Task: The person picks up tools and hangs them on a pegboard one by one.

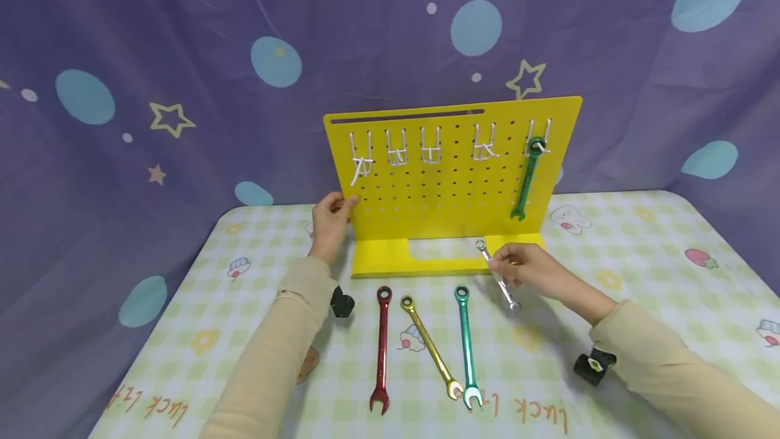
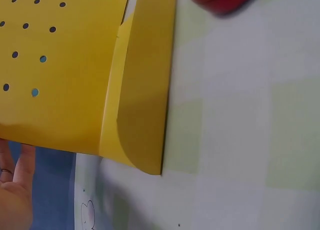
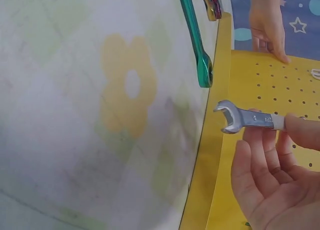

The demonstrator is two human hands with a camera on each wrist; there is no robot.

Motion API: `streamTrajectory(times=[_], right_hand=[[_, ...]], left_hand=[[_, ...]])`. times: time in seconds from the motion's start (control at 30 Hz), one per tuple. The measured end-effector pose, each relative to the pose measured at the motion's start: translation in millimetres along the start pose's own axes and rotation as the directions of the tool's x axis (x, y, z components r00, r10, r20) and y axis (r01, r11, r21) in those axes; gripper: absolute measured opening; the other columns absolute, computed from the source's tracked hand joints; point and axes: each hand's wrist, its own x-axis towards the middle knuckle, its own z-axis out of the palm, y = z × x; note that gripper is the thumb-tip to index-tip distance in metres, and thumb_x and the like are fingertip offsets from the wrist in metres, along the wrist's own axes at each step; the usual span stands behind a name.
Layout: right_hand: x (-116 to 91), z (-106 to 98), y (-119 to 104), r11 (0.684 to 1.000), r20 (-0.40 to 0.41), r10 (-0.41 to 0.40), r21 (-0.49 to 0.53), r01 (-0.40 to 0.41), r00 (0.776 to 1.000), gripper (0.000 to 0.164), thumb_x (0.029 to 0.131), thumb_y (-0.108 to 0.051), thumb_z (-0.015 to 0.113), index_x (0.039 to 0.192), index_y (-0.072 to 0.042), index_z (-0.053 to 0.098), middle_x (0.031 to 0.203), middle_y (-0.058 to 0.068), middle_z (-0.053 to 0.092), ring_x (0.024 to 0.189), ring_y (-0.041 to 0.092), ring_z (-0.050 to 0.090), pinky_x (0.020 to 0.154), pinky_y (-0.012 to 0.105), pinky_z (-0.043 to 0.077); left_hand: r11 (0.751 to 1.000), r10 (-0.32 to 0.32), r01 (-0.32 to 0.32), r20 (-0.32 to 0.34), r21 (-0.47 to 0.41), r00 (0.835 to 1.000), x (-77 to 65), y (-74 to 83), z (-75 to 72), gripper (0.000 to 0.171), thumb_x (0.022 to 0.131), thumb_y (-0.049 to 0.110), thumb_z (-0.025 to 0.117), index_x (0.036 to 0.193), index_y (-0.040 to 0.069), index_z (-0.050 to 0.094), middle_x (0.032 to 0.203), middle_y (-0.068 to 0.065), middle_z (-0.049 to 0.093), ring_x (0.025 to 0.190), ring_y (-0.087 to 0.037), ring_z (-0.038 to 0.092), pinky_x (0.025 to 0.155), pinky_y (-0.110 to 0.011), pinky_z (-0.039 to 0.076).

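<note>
My right hand point(image 1: 529, 266) pinches a small silver combination wrench point(image 1: 504, 290) between thumb and fingers, just in front of the yellow pegboard point(image 1: 426, 215). In the right wrist view its open-ended jaw sticks out past the fingertips. At the pegboard's left edge my left hand point(image 1: 332, 222) grips the upright sheet, thumb in front and fingers behind. A dark green wrench point(image 1: 525, 188) hangs by its ring end from the rightmost white hook. On the table before the board lie a red wrench point(image 1: 382, 351), a gold wrench point(image 1: 431, 347) and a teal wrench point(image 1: 467, 347).
Several white double hooks point(image 1: 430, 148) line the board's upper part, with nothing hanging on those left of the green wrench. The pegboard's foot stands on a checked tablecloth point(image 1: 244, 317). A purple patterned curtain point(image 1: 201, 32) hangs behind the table.
</note>
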Motion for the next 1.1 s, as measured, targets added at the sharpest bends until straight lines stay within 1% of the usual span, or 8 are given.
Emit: streamTrajectory(times=[0.1,0.13,0.23,0.5,0.6,0.73,0.93,1.1], right_hand=[[0,-2,-2,1.0,-0.028,-0.003,-0.022,0.003,1.0,0.025,0.1,-0.019,0.062,0.104,0.006,0.061,0.084,0.007,0.064,0.071,0.019,0.059,0.067,0.036,0.056],[0,-2,-2,1.0,-0.042,-0.004,-0.027,0.003,0.999,0.025,0.1,-0.02,0.062,0.104,0.005,0.061,0.085,0.007,0.064,0.072,0.019,0.059,0.068,0.036,0.056],[-1,-2,-6,0.999,-0.083,-0.016,-0.035,0.013,0.996,0.026,0.1,-0.022,0.063,0.104,0.004,0.061,0.087,0.008,0.065,0.073,0.019,0.06,0.07,0.039,0.056],[-3,-9,-21,0.998,-0.186,-0.047,-0.046,0.039,0.981,0.029,0.1,-0.026,0.062,0.107,0.002,0.062,0.097,0.01,0.069,0.079,0.02,0.063,0.071,0.041,0.056],[-3,-13,-27,0.997,-0.223,-0.074,-0.05,0.065,0.972,0.029,0.1,-0.025,0.062,0.107,0.003,0.062,0.096,0.011,0.07,0.079,0.019,0.063,0.069,0.037,0.056],[-4,-17,-33,0.995,-0.263,-0.1,-0.039,0.093,0.96,0.03,0.1,-0.026,0.062,0.109,0.003,0.062,0.099,0.013,0.07,0.082,0.016,0.063,0.067,0.03,0.055],[-1,-23,-44,0.994,-0.315,-0.11,-0.037,0.103,0.943,0.033,0.101,-0.03,0.061,0.112,0.001,0.062,0.102,0.012,0.068,0.085,0.009,0.063,0.069,0.027,0.055],[3,-27,-52,0.994,-0.347,-0.106,-0.007,0.111,0.932,0.036,0.101,-0.034,0.059,0.113,0.0,0.06,0.104,0.009,0.067,0.087,0.008,0.062,0.071,0.026,0.054]], left_hand=[[1.0,0.011,-0.011,-0.007,-0.006,1.0,-1.1,-2.9,0.9,0.025,0.094,0.026,0.07,0.1,0.001,0.066,0.083,0.001,0.059,0.073,-0.009,0.053,0.079,-0.029,0.046],[1.0,0.013,-0.013,-0.003,-0.005,1.0,-1.0,-2.6,0.5,0.025,0.094,0.025,0.07,0.1,0.001,0.066,0.084,0.001,0.059,0.073,-0.009,0.053,0.071,-0.026,0.048],[1.0,0.006,-0.006,-0.001,0.0,1.0,-1.2,-1.4,-0.9,0.026,0.094,0.025,0.07,0.101,0.0,0.067,0.085,0.0,0.059,0.074,-0.009,0.054,0.065,-0.02,0.048],[1.0,-0.007,0.007,-0.019,0.013,1.0,-2.5,2.5,-2.4,0.027,0.093,0.024,0.071,0.101,-0.001,0.067,0.085,-0.001,0.058,0.075,-0.009,0.055,0.067,-0.021,0.046],[1.0,-0.02,0.02,-0.011,0.003,1.0,-2.5,4.3,-0.8,0.025,0.094,0.022,0.07,0.1,-0.002,0.066,0.086,-0.003,0.057,0.076,-0.009,0.055,0.064,-0.019,0.046],[0.999,-0.035,0.036,-0.024,0.009,0.999,-4.6,3.3,2.1,0.024,0.095,0.022,0.07,0.1,-0.002,0.066,0.087,-0.004,0.057,0.077,-0.012,0.054,0.064,-0.018,0.045],[0.999,-0.048,0.049,-0.043,0.013,0.998,-4.6,5.5,3.9,0.026,0.095,0.023,0.068,0.103,-0.001,0.066,0.089,-0.006,0.055,0.079,-0.015,0.053,0.066,-0.02,0.044],[0.998,-0.064,0.064,-0.041,-0.002,0.997,-5.4,6.0,3.8,0.027,0.095,0.023,0.069,0.104,-0.002,0.066,0.09,-0.006,0.055,0.08,-0.015,0.052,0.066,-0.02,0.044]])
